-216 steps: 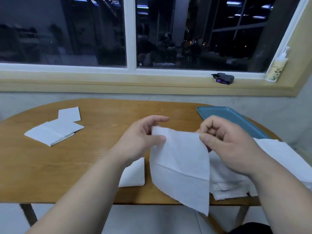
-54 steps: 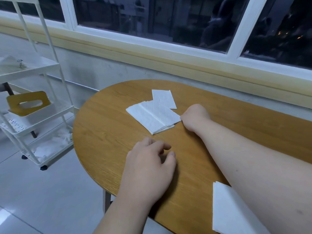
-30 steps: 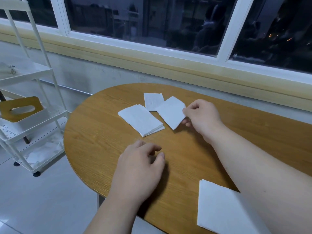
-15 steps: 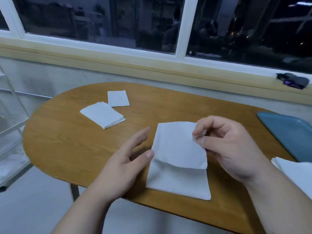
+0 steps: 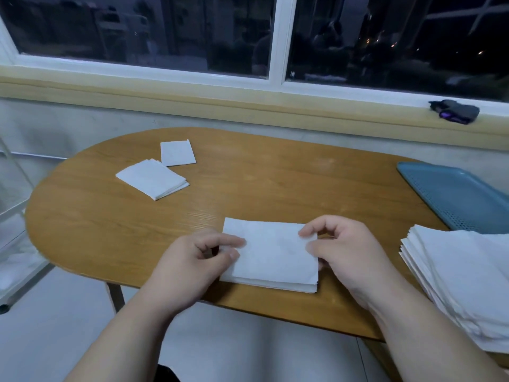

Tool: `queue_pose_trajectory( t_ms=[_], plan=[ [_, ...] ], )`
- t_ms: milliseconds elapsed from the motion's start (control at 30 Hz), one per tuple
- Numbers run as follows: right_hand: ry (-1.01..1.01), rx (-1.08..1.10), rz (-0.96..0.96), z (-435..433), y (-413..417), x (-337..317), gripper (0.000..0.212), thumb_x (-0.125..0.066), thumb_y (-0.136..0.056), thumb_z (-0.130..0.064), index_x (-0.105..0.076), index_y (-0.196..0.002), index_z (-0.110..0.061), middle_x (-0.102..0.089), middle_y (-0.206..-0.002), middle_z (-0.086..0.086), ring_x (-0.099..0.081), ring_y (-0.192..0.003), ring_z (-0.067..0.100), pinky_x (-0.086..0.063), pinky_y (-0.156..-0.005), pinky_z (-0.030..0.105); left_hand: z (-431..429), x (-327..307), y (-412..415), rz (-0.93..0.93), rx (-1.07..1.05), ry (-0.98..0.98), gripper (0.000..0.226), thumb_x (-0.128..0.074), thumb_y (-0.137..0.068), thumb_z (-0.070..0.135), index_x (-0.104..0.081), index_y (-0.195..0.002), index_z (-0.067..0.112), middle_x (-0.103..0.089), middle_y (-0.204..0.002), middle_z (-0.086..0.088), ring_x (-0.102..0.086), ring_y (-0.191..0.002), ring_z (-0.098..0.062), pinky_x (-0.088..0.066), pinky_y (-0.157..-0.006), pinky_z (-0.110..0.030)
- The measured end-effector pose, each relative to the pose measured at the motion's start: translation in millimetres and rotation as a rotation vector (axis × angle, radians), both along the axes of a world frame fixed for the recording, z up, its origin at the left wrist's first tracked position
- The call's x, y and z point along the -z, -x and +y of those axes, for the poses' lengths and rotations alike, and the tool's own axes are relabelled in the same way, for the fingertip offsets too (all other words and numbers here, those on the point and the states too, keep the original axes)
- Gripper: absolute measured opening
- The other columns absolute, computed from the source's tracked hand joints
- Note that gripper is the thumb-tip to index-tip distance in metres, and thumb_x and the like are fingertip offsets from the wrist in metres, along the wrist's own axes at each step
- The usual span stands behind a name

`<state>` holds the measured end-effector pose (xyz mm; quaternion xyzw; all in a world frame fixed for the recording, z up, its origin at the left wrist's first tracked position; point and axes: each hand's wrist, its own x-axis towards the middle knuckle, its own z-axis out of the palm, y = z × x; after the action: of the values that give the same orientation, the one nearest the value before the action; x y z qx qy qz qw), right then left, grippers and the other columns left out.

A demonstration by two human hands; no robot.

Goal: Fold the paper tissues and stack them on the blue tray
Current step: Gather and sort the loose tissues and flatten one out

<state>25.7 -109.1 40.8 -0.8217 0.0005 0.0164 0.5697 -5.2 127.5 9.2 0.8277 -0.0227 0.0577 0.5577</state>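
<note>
Far left: cart [image 5: 11, 244], off the table, not involved.

Left end of the table [image 5: 275, 175]: folded stack [image 5: 151, 179], with one folded piece [image 5: 177, 153] just behind it; I cannot tell whether they touch. Both lie well apart from the tray. Risk: finished work sits at the wrong end, and carrying it across in one go could fan the layers out.

Left hand [image 5: 198, 260]: index and thumb pinch the left edge of the tissue [image 5: 272, 255], other fingers curled under. The tissue lies flat near the table's front edge, doubled over, with lower layers showing along its near side. Risk: the layers look offset there, and creasing now would lock that in. The paper is thin, so a hard pull from one side would likely tear or skew it.

Right hand [image 5: 349, 257]: index and thumb pinch the right edge, remaining fingers loosely curled. Risk: if the two pinches tug against each other, the top layer wrinkles. If either lets go early, the fold may spring open.

Right: pile [image 5: 454, 279] of unfolded tissues, reaching the front edge, just beside my right forearm. Risk: a careless sweep of that arm could push sheets to the floor.

Tray [image 5: 454, 194] behind the pile. Judging by the part in view, stacking there is not yet begun. Risk: the pile partly blocks the near path, so a reach over it may drag the top sheets.
</note>
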Motion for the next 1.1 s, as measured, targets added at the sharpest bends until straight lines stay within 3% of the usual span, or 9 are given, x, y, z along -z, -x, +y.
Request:
queue_pose_trajectory(
  t_ms=[100,200,267,367,500,633,800,933,1100],
  plan=[
    [0.138,0.055,-0.027,2,0,7,0.033,-0.059,-0.079,0.003,-0.074,-0.081,-0.026,-0.058,-0.055,-0.001,-0.043,-0.045,0.015,-0.032,-0.047,0.024,-4,0,-2,0.034,-0.027,-0.113,0.015,-0.071,-0.09,0.024,-0.077,-0.091,0.037,-0.061,-0.073,0.02,-0.054,-0.065,0.0,-0.037,-0.06,-0.008],
    [0.246,0.061,-0.074,5,0,11,0.033,-0.058,-0.081,0.002,-0.073,-0.086,-0.027,-0.055,-0.059,-0.009,-0.039,-0.037,0.007,-0.028,-0.039,0.015,-5,3,-4,0.039,-0.018,-0.258,0.015,-0.068,-0.09,0.029,-0.075,-0.091,0.042,-0.063,-0.083,0.023,-0.056,-0.09,0.002,-0.039,-0.075,-0.012],
    [0.336,0.055,-0.121,7,-1,15,0.033,-0.057,-0.083,0.002,-0.073,-0.089,-0.025,-0.055,-0.071,-0.011,-0.049,-0.047,0.002,-0.035,-0.045,0.013,-6,4,-5,0.018,0.005,-0.365,0.016,-0.066,-0.09,0.03,-0.073,-0.09,0.045,-0.063,-0.089,0.025,-0.049,-0.103,0.005,-0.036,-0.093,-0.024],
    [0.48,0.028,-0.161,10,-3,24,0.032,-0.056,-0.086,-0.002,-0.075,-0.098,-0.024,-0.056,-0.088,-0.017,-0.054,-0.065,-0.002,-0.038,-0.057,0.009,-7,5,-6,-0.009,0.007,-0.472,0.014,-0.064,-0.091,0.034,-0.072,-0.094,0.045,-0.063,-0.088,0.019,-0.043,-0.107,0.011,-0.025,-0.102,-0.028],
    [0.616,-0.024,-0.157,10,-2,34,0.032,-0.054,-0.09,-0.007,-0.073,-0.108,-0.025,-0.054,-0.104,-0.02,-0.055,-0.075,0.002,-0.039,-0.065,0.013,-8,7,-8,-0.024,-0.017,-0.535,0.012,-0.065,-0.089,0.038,-0.072,-0.096,0.044,-0.055,-0.091,0.018,-0.041,-0.105,0.008,-0.019,-0.097,-0.025],
    [0.796,-0.046,-0.209,12,-2,24,0.025,-0.054,-0.088,-0.014,-0.067,-0.098,-0.034,-0.044,-0.107,-0.019,-0.048,-0.094,0.004,-0.042,-0.07,0.022,-3,6,-10,-0.057,-0.062,-0.515,0.009,-0.065,-0.089,0.038,-0.072,-0.088,0.043,-0.05,-0.091,0.017,-0.037,-0.104,0.008,-0.023,-0.094,-0.026],
    [0.716,-0.134,-0.223,47,-35,5,0.015,-0.056,-0.087,-0.02,-0.064,-0.088,-0.032,-0.047,-0.102,-0.015,-0.051,-0.089,0.008,-0.046,-0.075,0.031,17,2,-20,-0.083,-0.241,-0.451,0.008,-0.061,-0.091,0.043,-0.07,-0.09,0.042,-0.051,-0.087,0.015,-0.04,-0.099,0.004,-0.031,-0.096,-0.033],
    [0.68,-0.216,-0.228,101,-82,-3,0.01,-0.058,-0.088,-0.026,-0.067,-0.084,-0.029,-0.054,-0.099,-0.012,-0.055,-0.091,0.013,-0.042,-0.075,0.029,34,-1,-28,-0.059,-0.384,-0.404,0.008,-0.06,-0.09,0.045,-0.067,-0.093,0.043,-0.051,-0.09,0.018,-0.04,-0.096,0.0,-0.032,-0.098,-0.033],
    [0.631,-0.223,-0.161,171,-162,6,0.013,-0.06,-0.087,-0.035,-0.068,-0.083,-0.026,-0.068,-0.094,-0.011,-0.063,-0.092,0.017,-0.053,-0.083,0.035,51,0,-35,-0.058,-0.467,-0.394,0.014,-0.059,-0.09,0.045,-0.069,-0.098,0.043,-0.049,-0.089,0.02,-0.043,-0.094,-0.002,-0.04,-0.098,-0.036]
  ],
)
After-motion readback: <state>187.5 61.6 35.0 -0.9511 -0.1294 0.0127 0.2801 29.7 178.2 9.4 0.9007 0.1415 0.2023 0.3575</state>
